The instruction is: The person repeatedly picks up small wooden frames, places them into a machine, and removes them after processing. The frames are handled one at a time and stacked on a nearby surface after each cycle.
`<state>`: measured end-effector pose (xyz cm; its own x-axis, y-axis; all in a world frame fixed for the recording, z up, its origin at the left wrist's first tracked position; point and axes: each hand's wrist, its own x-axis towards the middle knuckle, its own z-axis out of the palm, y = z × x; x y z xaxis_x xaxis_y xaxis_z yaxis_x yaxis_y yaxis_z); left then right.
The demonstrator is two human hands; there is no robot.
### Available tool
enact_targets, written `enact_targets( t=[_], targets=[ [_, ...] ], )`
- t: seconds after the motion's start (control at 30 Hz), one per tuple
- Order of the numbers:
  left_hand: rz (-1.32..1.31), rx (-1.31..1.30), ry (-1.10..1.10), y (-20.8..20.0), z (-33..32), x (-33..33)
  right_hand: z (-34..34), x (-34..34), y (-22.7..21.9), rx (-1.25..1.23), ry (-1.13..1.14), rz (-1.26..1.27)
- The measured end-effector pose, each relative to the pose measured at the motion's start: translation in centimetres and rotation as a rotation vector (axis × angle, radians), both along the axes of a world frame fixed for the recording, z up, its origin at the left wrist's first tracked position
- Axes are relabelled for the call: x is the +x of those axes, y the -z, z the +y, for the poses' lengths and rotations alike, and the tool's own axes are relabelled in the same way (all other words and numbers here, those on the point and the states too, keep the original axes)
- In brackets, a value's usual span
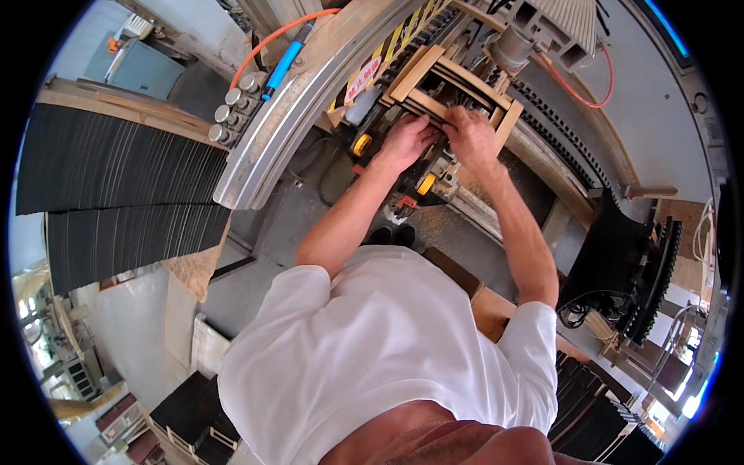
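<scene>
Both my hands work at the near side of a light wooden frame (pixel 417 72) with dark gaps between its rails, which rests in a machine. My left hand (pixel 407 141) has its fingers curled in by the frame's near rail. Close on its right, my right hand (pixel 470 138) bends down with thumb and fingers pinched together at the same rail. Whatever lies between the fingers of either hand is too small or hidden to make out. Below the hands are two yellow round knobs (pixel 425 184) and red-and-black clamp parts (pixel 404 203) of the machine.
A curved metal-edged machine guard (pixel 267 147) stands at left, carrying a blue cylinder (pixel 288 63) and an orange hose (pixel 267 37). Stacks of dark thin boards (pixel 116 159) lie beyond it. A toothed black rack (pixel 558 128) runs at right. Sawdust covers part of the floor (pixel 473 252).
</scene>
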<state>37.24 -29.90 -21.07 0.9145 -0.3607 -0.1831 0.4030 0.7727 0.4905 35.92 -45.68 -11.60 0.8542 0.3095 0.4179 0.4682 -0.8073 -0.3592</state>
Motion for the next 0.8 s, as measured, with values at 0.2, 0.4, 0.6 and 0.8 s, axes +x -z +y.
enact_targets(
  t=[0.2,0.4,0.6,0.8],
  targets=[
    [0.068,0.176,-0.125,-2.9,2.2,-6.6,-1.4,5.6,1.5,0.025,0.022,-0.09],
    [0.109,0.285,-0.169,-5.0,7.4,-16.8,-1.1,11.1,4.0,-0.105,0.045,-0.145],
    [0.177,0.307,-0.197,-6.4,9.8,-23.0,-1.3,13.6,3.6,-0.331,0.045,-0.215],
    [0.251,0.307,-0.201,-5.5,12.2,-25.2,-0.6,16.8,2.6,-0.641,0.144,-0.22]
  ],
)
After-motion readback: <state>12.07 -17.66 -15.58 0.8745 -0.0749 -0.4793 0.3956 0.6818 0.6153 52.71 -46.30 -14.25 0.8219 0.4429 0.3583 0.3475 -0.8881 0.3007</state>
